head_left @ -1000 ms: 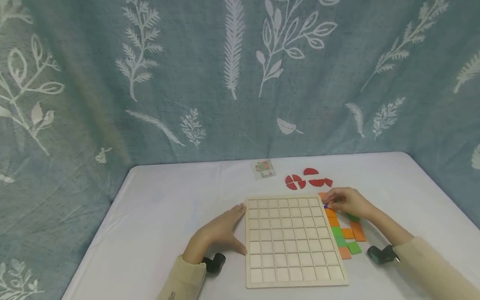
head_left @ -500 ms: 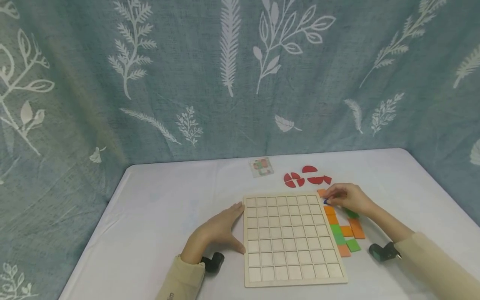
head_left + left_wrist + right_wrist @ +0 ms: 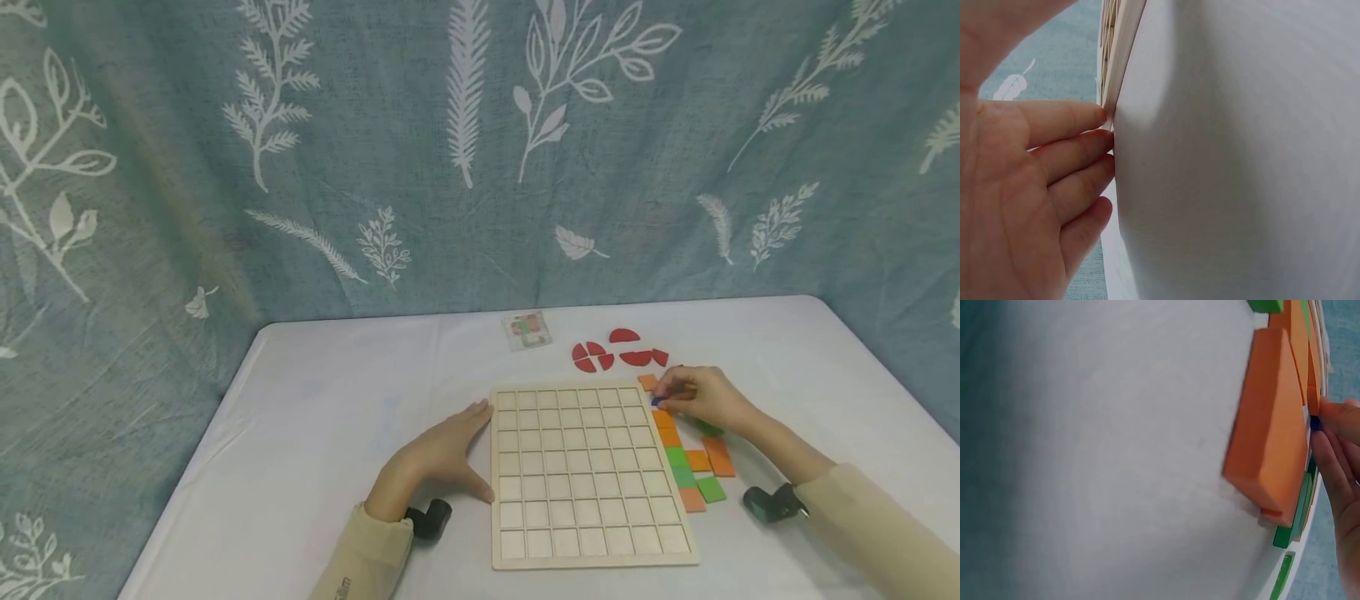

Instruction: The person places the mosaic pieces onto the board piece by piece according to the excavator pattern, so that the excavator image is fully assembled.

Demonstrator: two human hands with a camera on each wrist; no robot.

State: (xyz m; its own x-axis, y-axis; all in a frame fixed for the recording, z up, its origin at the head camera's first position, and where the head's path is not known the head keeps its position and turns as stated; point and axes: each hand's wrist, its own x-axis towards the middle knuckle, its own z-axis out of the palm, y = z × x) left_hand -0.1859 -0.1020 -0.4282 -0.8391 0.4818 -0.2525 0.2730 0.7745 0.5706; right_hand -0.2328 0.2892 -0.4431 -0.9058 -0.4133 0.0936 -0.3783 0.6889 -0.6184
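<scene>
your right hand (image 3: 701, 396) pinches the blue piece (image 3: 658, 401) between thumb and fingers, just beside the right edge of the wooden grid board (image 3: 592, 475), close to its far corner. the board lies to the left of this hand, and your right hand is much nearer to the piece than your left. the fingers cover most of it, so its long axis one cannot tell. an orange tile (image 3: 664, 419) lies on the surface (image 3: 360, 367), just nearer to you. your left hand (image 3: 442, 458), thumb spread apart from the fingers, touches the board's left edge.
</scene>
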